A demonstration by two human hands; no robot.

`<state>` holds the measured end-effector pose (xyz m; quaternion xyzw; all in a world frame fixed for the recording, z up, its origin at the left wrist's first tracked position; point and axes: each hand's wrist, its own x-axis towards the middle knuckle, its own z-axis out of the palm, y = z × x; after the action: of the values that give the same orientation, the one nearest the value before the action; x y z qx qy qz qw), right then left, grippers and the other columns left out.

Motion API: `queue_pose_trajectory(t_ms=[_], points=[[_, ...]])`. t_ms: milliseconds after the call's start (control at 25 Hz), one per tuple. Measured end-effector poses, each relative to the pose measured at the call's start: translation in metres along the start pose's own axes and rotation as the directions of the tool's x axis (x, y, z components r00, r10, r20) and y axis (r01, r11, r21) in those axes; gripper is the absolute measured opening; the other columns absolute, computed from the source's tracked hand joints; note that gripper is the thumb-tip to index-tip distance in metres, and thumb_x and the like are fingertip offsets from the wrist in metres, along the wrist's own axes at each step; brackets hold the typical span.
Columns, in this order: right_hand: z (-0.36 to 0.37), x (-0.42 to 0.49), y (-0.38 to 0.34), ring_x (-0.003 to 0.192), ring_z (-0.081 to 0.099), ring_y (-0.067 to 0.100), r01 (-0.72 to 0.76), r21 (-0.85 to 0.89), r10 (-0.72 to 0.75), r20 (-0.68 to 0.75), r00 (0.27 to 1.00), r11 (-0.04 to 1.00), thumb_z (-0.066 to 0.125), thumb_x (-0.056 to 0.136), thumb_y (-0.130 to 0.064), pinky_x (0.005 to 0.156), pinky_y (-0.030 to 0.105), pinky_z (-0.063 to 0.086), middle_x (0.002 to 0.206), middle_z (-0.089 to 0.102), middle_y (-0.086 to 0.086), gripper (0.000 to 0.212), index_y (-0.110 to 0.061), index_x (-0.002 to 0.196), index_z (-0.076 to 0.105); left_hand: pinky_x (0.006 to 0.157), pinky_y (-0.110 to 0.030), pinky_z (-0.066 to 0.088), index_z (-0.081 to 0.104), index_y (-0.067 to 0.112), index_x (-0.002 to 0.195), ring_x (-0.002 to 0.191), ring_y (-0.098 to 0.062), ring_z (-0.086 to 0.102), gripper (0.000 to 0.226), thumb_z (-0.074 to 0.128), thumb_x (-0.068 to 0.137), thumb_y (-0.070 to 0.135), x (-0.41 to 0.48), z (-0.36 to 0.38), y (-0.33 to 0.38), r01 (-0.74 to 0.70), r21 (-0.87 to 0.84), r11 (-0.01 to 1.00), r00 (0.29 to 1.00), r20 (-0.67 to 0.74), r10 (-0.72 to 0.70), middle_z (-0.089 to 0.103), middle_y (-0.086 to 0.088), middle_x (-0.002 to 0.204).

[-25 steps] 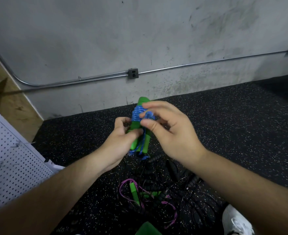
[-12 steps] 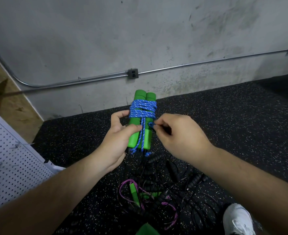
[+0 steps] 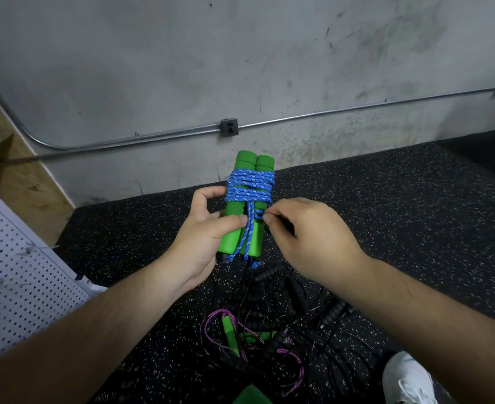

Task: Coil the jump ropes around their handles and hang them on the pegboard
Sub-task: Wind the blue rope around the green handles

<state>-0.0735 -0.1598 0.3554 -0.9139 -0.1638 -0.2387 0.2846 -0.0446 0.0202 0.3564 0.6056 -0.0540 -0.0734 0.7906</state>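
Two green foam handles (image 3: 255,164) stand side by side, held upright in front of me. A blue speckled rope (image 3: 250,186) is coiled in several turns round their upper half, with strands running down the front. My left hand (image 3: 204,237) grips the lower part of the handles, thumb across the front. My right hand (image 3: 304,237) pinches a small loop of the blue rope at the handles' middle. A white pegboard (image 3: 16,281) leans at the left edge.
On the black speckled rubber floor (image 3: 400,214) below my hands lies a tangle of black ropes (image 3: 298,319) and a purple rope with green handles (image 3: 228,333). A white shoe (image 3: 406,380) is at the bottom right. A grey concrete wall with a metal conduit (image 3: 328,113) stands behind.
A second ago my right hand lay over the top of the coil; it has dropped to the middle and now pinches a rope loop. The handles stay upright in my left hand.
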Motion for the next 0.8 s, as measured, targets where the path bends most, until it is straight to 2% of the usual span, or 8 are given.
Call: queue_pose_trajectory(t_ms=[120, 200, 280, 320, 440, 640, 720, 800], points=[[0.000, -0.003, -0.007, 0.074, 0.061, 0.025, 0.040, -0.152, -0.043, -0.018, 0.999, 0.988, 0.048, 0.096, -0.034, 0.057, 0.036, 0.050, 0.079, 0.063, -0.002, 0.028, -0.016, 0.087, 0.067, 0.066, -0.042, 0.062, 0.043, 0.016, 0.125, 0.077, -0.028, 0.072, 0.054, 0.062, 0.085, -0.015, -0.001, 0.000, 0.000, 0.015, -0.025, 1.000, 0.999, 0.030, -0.014, 0.074, -0.017, 0.097], [0.003, -0.005, -0.009, 0.075, 0.060, 0.023, 0.050, -0.163, -0.055, -0.026, 0.998, 0.985, 0.050, 0.096, -0.032, 0.058, 0.035, 0.049, 0.079, 0.061, -0.003, 0.026, -0.015, 0.086, 0.067, 0.064, -0.040, 0.062, 0.044, 0.016, 0.124, 0.076, -0.026, 0.072, 0.051, 0.061, 0.086, -0.015, -0.002, 0.000, -0.001, 0.016, -0.016, 1.000, 0.999, 0.039, -0.016, 0.075, -0.016, 0.095], [0.008, -0.005, -0.007, 0.078, 0.059, 0.016, -0.013, 0.022, 0.015, -0.083, 0.996, 1.000, 0.062, 0.094, -0.024, 0.067, 0.032, 0.050, 0.083, 0.060, -0.004, 0.015, -0.016, 0.086, 0.073, 0.064, -0.038, 0.061, 0.044, 0.015, 0.123, 0.078, -0.026, 0.073, 0.049, 0.061, 0.087, -0.015, -0.003, 0.000, -0.001, 0.014, 0.004, 1.000, 0.999, 0.040, -0.014, 0.075, -0.017, 0.097], [0.011, -0.004, -0.006, 0.079, 0.058, 0.010, -0.075, 0.171, 0.096, -0.118, 0.988, 0.982, 0.070, 0.091, -0.019, 0.071, 0.023, 0.048, 0.084, 0.059, -0.005, 0.008, -0.017, 0.085, 0.076, 0.064, -0.038, 0.061, 0.044, 0.015, 0.122, 0.079, -0.025, 0.073, 0.048, 0.061, 0.088, -0.014, -0.003, -0.001, -0.001, 0.012, 0.015, 1.000, 0.999, 0.039, -0.012, 0.076, -0.017, 0.098], [0.014, -0.004, -0.011, 0.077, 0.060, 0.003, -0.267, 0.439, 0.337, -0.089, 0.937, 0.858, 0.081, 0.082, -0.013, 0.072, 0.010, 0.042, 0.082, 0.063, -0.009, 0.010, -0.022, 0.079, 0.079, 0.068, -0.038, 0.062, 0.044, 0.015, 0.122, 0.082, -0.026, 0.073, 0.046, 0.061, 0.090, -0.013, -0.005, -0.002, -0.002, -0.002, 0.074, 0.997, 0.999, 0.044, -0.001, 0.076, -0.015, 0.100], [0.018, -0.005, -0.018, 0.079, 0.063, 0.003, -0.286, 0.500, 0.363, -0.061, 0.930, 0.817, 0.079, 0.084, -0.009, 0.075, 0.013, 0.047, 0.082, 0.070, -0.010, 0.013, -0.021, 0.086, 0.073, 0.074, -0.039, 0.060, 0.044, 0.015, 0.129, 0.085, -0.026, 0.069, 0.047, 0.060, 0.093, -0.011, -0.009, -0.003, -0.002, -0.012, 0.153, 0.988, 0.998, 0.067, 0.002, 0.072, -0.022, 0.110], [0.018, -0.007, -0.021, 0.077, 0.063, 0.005, -0.245, 0.504, 0.313, -0.053, 0.948, 0.828, 0.074, 0.087, -0.006, 0.073, 0.016, 0.050, 0.082, 0.068, -0.009, 0.017, -0.021, 0.093, 0.067, 0.080, -0.045, 0.057, 0.044, 0.014, 0.131, 0.088, -0.028, 0.067, 0.049, 0.059, 0.092, -0.012, -0.009, -0.006, -0.002, -0.031, 0.193, 0.981, 0.998, 0.059, 0.020, 0.070, -0.024, 0.111], [0.017, -0.009, -0.026, 0.078, 0.062, 0.009, -0.183, 0.442, 0.230, -0.055, 0.972, 0.878, 0.069, 0.092, -0.012, 0.071, 0.016, 0.048, 0.081, 0.066, -0.008, 0.012, -0.022, 0.097, 0.067, 0.083, -0.045, 0.056, 0.044, 0.016, 0.131, 0.088, -0.025, 0.066, 0.052, 0.061, 0.091, -0.013, -0.008, -0.008, -0.002, -0.055, 0.241, 0.969, 0.997, 0.061, 0.041, 0.070, -0.023, 0.112]])
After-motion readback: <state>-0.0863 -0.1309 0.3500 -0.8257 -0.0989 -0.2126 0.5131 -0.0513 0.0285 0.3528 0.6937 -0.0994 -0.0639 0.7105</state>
